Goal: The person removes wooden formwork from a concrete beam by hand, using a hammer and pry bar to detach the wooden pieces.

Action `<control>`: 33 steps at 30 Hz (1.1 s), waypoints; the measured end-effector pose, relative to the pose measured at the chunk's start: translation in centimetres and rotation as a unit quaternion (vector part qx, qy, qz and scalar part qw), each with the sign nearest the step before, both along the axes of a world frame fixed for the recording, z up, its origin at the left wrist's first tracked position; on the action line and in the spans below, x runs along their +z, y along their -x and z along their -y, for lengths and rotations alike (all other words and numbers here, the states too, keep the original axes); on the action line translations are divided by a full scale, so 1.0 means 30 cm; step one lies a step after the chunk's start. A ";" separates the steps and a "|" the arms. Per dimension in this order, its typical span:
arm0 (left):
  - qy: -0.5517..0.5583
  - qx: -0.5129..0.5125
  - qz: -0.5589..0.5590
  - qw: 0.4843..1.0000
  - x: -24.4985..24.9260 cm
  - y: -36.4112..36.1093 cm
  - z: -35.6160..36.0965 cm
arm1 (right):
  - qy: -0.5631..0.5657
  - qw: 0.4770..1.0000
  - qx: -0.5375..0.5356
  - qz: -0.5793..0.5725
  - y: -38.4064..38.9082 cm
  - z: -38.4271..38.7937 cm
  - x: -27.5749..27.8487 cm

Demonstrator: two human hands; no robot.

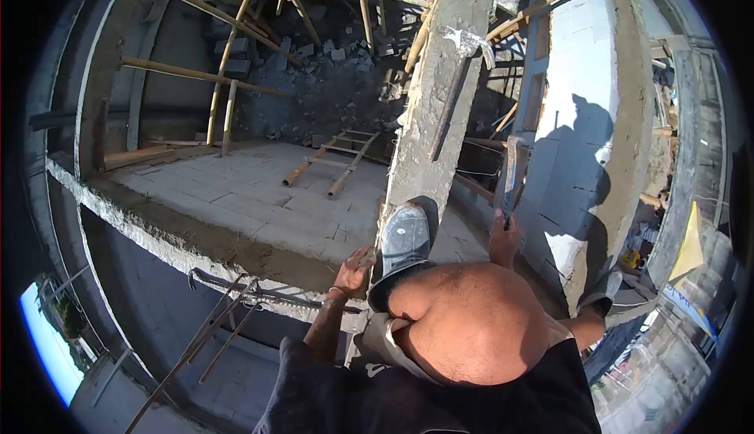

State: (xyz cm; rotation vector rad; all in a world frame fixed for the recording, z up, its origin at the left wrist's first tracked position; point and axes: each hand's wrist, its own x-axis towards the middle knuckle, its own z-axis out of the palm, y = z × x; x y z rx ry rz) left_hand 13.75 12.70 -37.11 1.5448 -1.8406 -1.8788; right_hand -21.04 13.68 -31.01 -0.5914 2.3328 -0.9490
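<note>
My left hand (355, 273), with a light band at the wrist, rests its spread fingers against the side of a rough concrete beam (416, 171). In my right hand (505, 238) is a pry bar (511, 171), held upright, with worn blue on its shaft and a curved top. A hammer (452, 92) lies along the beam, its head caked in pale mortar and its long handle pointing back toward me. My dusty boot (406, 234) is planted on the beam between my hands, below the hammer.
Wooden poles (228, 73) cross a deep opening with rubble (330, 57) at its bottom. A short ladder (334, 159) leans by a block wall (236, 190). Bent rebar (228, 308) sticks out at lower left. My shadow (577, 151) falls on a white wall at right.
</note>
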 end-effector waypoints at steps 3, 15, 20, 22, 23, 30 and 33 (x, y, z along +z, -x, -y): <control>0.072 -0.017 -0.020 0.997 0.095 0.080 0.256 | 0.030 0.998 -0.044 -0.033 -0.023 0.000 0.009; -0.063 -0.162 -0.229 0.958 0.515 0.726 0.566 | 0.251 0.968 0.005 -0.019 -0.269 0.124 0.095; 0.100 -0.365 -0.255 0.890 0.453 0.735 0.446 | 0.119 0.992 -0.021 -0.029 -0.265 0.040 0.031; 0.167 -0.444 -0.248 0.845 0.441 0.745 0.429 | 0.023 0.998 -0.034 0.055 -0.234 0.009 0.028; 0.168 -0.445 -0.244 0.845 0.440 0.750 0.429 | 0.026 0.997 -0.035 0.057 -0.230 -0.009 -0.002; 0.196 -0.512 -0.245 0.799 0.433 0.732 0.380 | 0.159 0.717 -0.225 0.640 -0.174 0.019 0.014; 0.224 -0.489 -0.266 0.800 0.436 0.724 0.372 | 0.161 0.744 -0.206 0.615 -0.179 0.035 0.020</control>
